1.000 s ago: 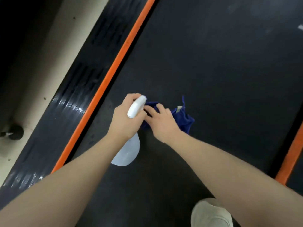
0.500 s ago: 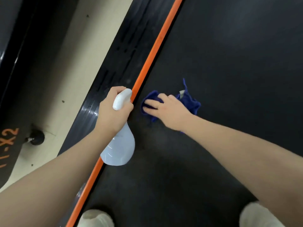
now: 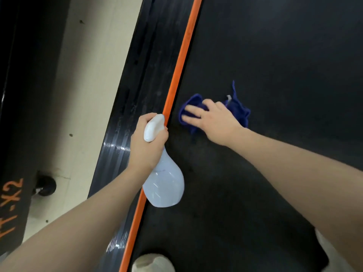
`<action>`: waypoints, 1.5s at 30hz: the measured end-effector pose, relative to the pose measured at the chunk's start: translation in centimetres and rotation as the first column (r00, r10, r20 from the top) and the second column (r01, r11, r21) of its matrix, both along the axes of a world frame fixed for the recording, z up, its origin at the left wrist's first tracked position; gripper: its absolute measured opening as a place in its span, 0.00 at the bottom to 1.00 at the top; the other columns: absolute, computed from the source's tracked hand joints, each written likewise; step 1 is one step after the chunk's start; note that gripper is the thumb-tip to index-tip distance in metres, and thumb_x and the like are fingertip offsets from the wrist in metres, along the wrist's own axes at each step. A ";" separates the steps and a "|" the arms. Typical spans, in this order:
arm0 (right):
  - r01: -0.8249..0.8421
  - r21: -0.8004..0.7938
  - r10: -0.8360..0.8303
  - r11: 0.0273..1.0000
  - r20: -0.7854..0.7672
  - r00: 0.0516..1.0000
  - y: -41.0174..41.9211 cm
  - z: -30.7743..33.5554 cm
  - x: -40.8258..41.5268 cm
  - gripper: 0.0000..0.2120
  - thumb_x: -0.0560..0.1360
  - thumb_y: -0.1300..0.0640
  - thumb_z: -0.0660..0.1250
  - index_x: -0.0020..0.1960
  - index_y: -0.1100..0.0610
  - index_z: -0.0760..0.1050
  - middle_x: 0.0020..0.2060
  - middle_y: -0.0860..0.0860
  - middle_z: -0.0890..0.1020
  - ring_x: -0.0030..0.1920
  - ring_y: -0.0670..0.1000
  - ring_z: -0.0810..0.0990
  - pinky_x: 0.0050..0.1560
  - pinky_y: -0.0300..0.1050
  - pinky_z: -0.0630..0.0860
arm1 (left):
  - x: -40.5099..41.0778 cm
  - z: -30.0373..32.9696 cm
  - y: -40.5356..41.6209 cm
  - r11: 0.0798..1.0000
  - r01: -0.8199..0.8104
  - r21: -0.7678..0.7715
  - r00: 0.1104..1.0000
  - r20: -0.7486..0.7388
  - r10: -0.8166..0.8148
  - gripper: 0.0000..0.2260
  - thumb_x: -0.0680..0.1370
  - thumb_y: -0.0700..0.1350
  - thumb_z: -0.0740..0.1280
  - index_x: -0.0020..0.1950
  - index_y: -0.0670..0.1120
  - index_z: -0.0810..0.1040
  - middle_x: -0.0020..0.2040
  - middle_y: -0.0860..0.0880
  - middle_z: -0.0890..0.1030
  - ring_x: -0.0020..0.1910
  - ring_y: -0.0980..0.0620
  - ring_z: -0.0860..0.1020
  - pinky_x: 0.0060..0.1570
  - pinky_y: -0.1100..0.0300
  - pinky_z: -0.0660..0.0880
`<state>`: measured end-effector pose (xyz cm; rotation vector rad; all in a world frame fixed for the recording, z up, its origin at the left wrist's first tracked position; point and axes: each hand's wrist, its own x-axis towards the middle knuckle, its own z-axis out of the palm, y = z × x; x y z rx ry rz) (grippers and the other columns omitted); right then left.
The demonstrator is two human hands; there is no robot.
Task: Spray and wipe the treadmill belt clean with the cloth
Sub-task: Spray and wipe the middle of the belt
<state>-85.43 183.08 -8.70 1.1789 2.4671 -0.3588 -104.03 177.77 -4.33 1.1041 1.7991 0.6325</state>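
The black treadmill belt [image 3: 275, 55] fills the right of the view. A crumpled blue cloth [image 3: 238, 108] lies on it close to the orange stripe [image 3: 182, 61]. My right hand [image 3: 214, 119] presses flat on the cloth with straight fingers pointing left. My left hand [image 3: 146, 142] grips the neck of a pale translucent spray bottle [image 3: 164, 185] with a white trigger head. The bottle hangs over the belt's left edge, its body toward me.
A glossy black ribbed side rail [image 3: 137, 85] runs left of the orange stripe. Beige floor [image 3: 92, 75] lies beyond it, with a small black wheel [image 3: 46, 186] and a black panel with orange lettering [image 3: 11, 209]. Pale shoes [image 3: 153, 263] show at the bottom edge.
My right hand has slid the cloth left toward the orange stripe and flattened on it. My left hand with the bottle drew apart from the right hand, over the belt's left edge.
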 end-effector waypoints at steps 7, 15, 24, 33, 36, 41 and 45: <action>0.127 -0.130 -0.134 0.983 -0.052 0.990 -7.2 0.6 -1.6 0.31 0.79 0.61 0.54 0.76 0.45 0.47 0.77 0.47 0.46 0.69 0.60 0.56 0.60 0.50 0.62 | -0.3 -0.7 -0.3 1.000 0.008 0.009 0.998 0.069 -0.008 0.17 0.73 0.47 0.67 0.62 0.49 0.73 0.53 0.53 0.78 0.50 0.57 0.77 0.43 0.65 0.71; 0.643 -0.229 -0.647 0.731 0.065 0.760 -12.5 5.3 5.0 0.29 0.79 0.63 0.53 0.75 0.43 0.54 0.76 0.44 0.52 0.69 0.57 0.54 0.64 0.49 0.57 | 1.5 0.8 -2.0 0.987 0.150 -0.054 0.984 0.105 -0.144 0.14 0.77 0.40 0.67 0.62 0.50 0.73 0.48 0.60 0.75 0.46 0.63 0.75 0.39 0.75 0.70; 0.592 -0.128 -0.594 0.796 0.026 0.804 -8.1 6.5 8.1 0.27 0.79 0.62 0.53 0.75 0.45 0.55 0.75 0.45 0.54 0.67 0.58 0.58 0.59 0.46 0.58 | 5.9 0.4 -3.3 0.961 0.204 -0.187 0.977 0.101 -0.188 0.08 0.75 0.45 0.66 0.53 0.53 0.73 0.42 0.53 0.78 0.41 0.52 0.78 0.40 0.54 0.76; 0.807 -0.141 -0.806 0.574 -0.273 0.526 -6.9 2.9 8.8 0.28 0.77 0.67 0.54 0.73 0.48 0.62 0.73 0.45 0.61 0.65 0.58 0.61 0.63 0.48 0.60 | 8.9 0.8 -5.2 0.967 0.152 -0.207 0.975 0.194 -0.112 0.12 0.77 0.42 0.65 0.59 0.51 0.71 0.47 0.56 0.75 0.44 0.59 0.74 0.37 0.69 0.68; 0.791 -0.183 -0.800 0.584 -0.297 0.521 -6.9 2.0 8.1 0.28 0.77 0.68 0.54 0.73 0.48 0.62 0.73 0.45 0.61 0.65 0.58 0.60 0.63 0.50 0.61 | 6.1 0.6 -5.8 0.975 -0.138 -0.172 0.976 0.144 0.163 0.08 0.76 0.42 0.64 0.55 0.49 0.72 0.42 0.54 0.75 0.41 0.55 0.75 0.38 0.64 0.71; 0.593 -0.247 -0.642 0.766 -0.328 0.693 -5.4 0.7 3.5 0.27 0.78 0.66 0.55 0.75 0.52 0.57 0.73 0.47 0.61 0.64 0.58 0.62 0.64 0.51 0.61 | 2.8 1.1 -6.4 0.993 -0.044 -0.109 0.999 0.020 0.046 0.07 0.77 0.41 0.65 0.52 0.53 0.73 0.43 0.55 0.76 0.39 0.59 0.75 0.34 0.71 0.70; 0.611 -0.124 -0.618 0.782 -0.284 0.733 -2.7 -0.6 -0.5 0.25 0.78 0.64 0.56 0.74 0.53 0.59 0.73 0.48 0.61 0.66 0.60 0.62 0.61 0.53 0.64 | 0.5 1.5 -6.0 0.996 -0.054 -0.077 0.998 -0.046 0.050 0.11 0.77 0.41 0.65 0.57 0.53 0.71 0.44 0.60 0.74 0.39 0.73 0.73 0.33 0.80 0.67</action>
